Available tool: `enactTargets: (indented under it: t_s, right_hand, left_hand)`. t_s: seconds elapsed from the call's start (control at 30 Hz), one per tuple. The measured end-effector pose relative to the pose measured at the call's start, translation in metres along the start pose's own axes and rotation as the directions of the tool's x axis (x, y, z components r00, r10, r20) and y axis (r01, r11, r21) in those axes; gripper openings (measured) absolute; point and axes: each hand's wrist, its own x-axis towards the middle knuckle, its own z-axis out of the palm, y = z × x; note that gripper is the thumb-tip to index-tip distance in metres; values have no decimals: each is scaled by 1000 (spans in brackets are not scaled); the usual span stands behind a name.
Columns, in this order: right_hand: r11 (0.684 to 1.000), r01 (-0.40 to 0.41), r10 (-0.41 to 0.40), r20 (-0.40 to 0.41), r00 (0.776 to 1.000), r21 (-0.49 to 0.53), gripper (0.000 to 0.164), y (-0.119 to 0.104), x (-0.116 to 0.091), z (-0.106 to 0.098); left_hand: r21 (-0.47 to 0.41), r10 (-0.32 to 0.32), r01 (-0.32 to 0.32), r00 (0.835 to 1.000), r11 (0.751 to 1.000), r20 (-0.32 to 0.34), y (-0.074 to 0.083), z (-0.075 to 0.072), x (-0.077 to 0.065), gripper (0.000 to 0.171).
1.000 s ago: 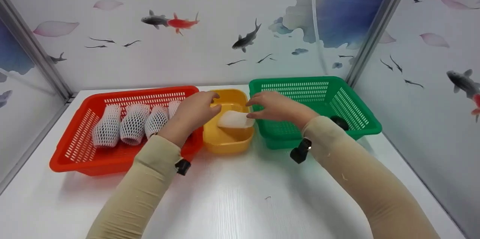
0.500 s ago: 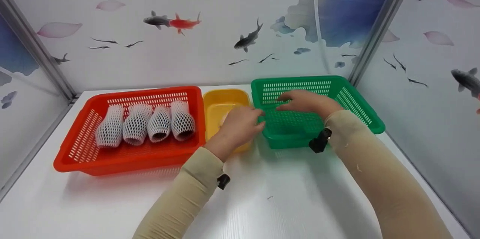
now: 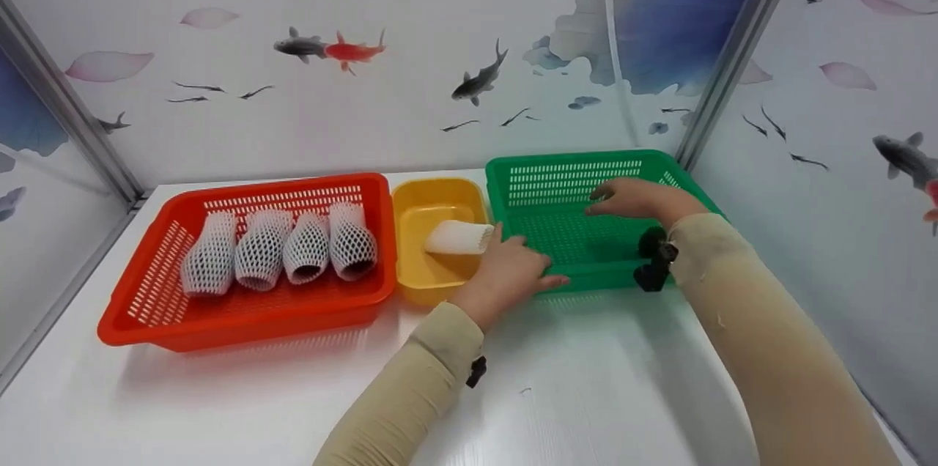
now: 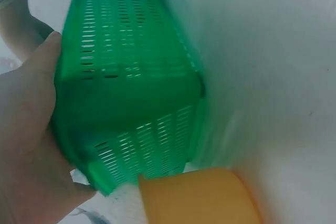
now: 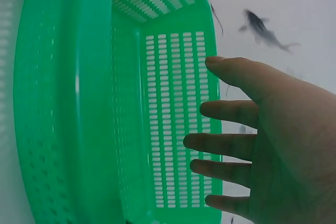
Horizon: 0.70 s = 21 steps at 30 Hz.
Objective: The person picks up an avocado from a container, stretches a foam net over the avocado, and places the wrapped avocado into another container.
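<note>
My left hand is over the near left corner of the green basket, its thumb and fingers spread and nothing held. In the left wrist view, the thumb overlaps the basket's rim. My right hand hovers above the green basket with straight, spread fingers and holds nothing; the right wrist view shows its fingers apart in front of the slotted wall. A dark round object lies in this basket, partly hidden by the right wrist's camera. A white foam net sleeve lies in the yellow bin beside my left fingertips.
On the left stands a red basket with several white foam net sleeves in a row, dark items showing inside some. All three containers stand on a white table, close to the back wall printed with fish.
My left hand has moved right, from the red basket's edge across the yellow bin to the green basket's corner. My right hand has left the foam net sleeve and shifted right over the green basket.
</note>
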Motion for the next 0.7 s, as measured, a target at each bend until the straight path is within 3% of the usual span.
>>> enactTargets:
  t_s: [0.23,0.4,0.53,0.7]
  right_hand:
    - [999,-33,32,-4,999,-22,62,33,-14,-1]
    - [994,-113,113,65,991,-5,71,46,-23,-2]
    - [983,-180,182,150,972,-24,81,48,-26,-6]
    - [965,-261,254,272,928,-10,91,52,-29,-9]
  left_hand:
    - [-16,-8,8,1000,1000,-9,2,7,2,58]
    - [-18,-2,2,1000,1000,-7,1,7,3,58]
    - [-6,-6,6,1000,1000,-10,-1,5,4,59]
    - [-8,-12,12,1000,1000,-1,0,4,4,60]
